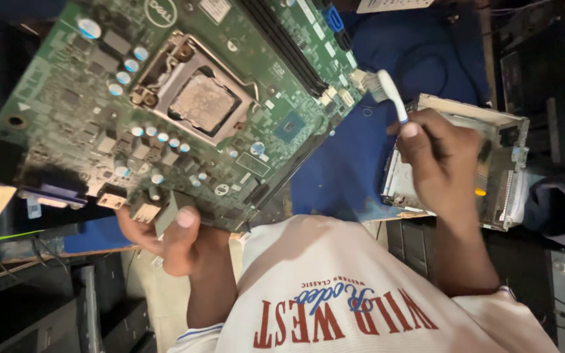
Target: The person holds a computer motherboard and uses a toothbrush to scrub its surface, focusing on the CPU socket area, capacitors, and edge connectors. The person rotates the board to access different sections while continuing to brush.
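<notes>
My left hand (171, 238) grips the near edge of a large green computer motherboard (67, 111), thumb on top beside the rear ports, and holds it tilted above the bench. A processor (204, 101) with dried grey paste sits in its metal socket in the middle of the board. My right hand (443, 163) is closed around a white toothbrush (392, 98) with a blue band. The brush's bristles point at the white connectors on the board's right edge, touching or almost touching them.
A blue mat (354, 163) covers the bench under the board. A bare metal drive cage (508, 163) lies on it beneath my right hand. Dark computer cases (67, 307) stand at the lower left and along the right side. My pale printed shirt fills the bottom.
</notes>
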